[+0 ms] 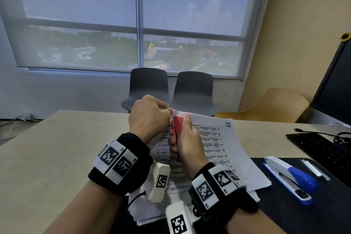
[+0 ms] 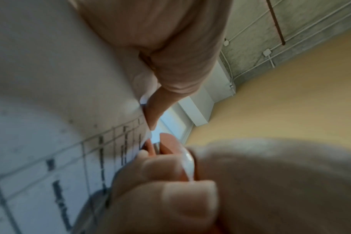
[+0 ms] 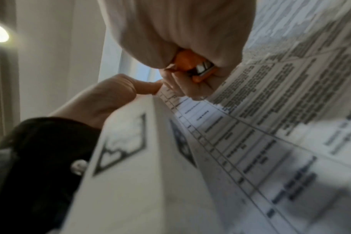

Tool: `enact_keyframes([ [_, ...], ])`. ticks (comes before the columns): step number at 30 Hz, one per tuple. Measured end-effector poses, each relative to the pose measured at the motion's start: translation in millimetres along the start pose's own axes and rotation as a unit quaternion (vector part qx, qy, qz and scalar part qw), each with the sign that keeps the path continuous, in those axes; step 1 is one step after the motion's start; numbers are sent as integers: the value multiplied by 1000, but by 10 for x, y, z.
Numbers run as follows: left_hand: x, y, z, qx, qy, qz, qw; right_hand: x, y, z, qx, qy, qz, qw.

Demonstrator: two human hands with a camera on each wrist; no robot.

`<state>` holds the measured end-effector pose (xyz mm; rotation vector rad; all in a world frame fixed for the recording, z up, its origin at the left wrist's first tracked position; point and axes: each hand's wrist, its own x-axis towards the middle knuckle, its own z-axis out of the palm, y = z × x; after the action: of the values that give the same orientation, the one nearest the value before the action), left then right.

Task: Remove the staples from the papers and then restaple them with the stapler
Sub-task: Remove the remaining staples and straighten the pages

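A stack of printed papers (image 1: 212, 144) with tables lies on the desk, its far left corner lifted. My left hand (image 1: 150, 118) pinches that corner between thumb and curled fingers. My right hand (image 1: 185, 144) grips a red staple remover (image 1: 177, 126), whose tip meets the held corner. In the right wrist view the staple remover (image 3: 192, 66) shows orange with metal jaws inside the fist, above the papers (image 3: 270, 126). In the left wrist view the staple remover (image 2: 166, 145) touches the papers' (image 2: 50, 150) edge. The staple itself is hidden. A blue and white stapler (image 1: 290, 178) lies at the right.
The stapler rests on a black mat (image 1: 322, 205) with a white pen-like object (image 1: 314, 169). A black keyboard (image 1: 322, 150) and monitor (image 1: 334, 85) stand at the right. Two grey chairs (image 1: 171, 89) and a yellow chair (image 1: 271, 104) sit beyond the desk's (image 1: 57, 148) far edge.
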<state>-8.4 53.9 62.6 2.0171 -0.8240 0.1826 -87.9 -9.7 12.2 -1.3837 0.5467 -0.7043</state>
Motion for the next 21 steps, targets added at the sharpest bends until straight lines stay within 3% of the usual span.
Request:
enact_keyframes([
  [11,10,23,-29,-54,-5,-50,997,-8,146,-22,-124,55,-175,975],
  [13,9,17,-36,-55,-4,-48,997,-1,143,-21,-103,42,-162,981],
  [18,-13,19,-20,-9,15,-1,1000,51,31,-37,67,-17,-7,998],
  [21,-10,22,11,22,16,12,1000,65,35,-58,21,-6,-31,999],
])
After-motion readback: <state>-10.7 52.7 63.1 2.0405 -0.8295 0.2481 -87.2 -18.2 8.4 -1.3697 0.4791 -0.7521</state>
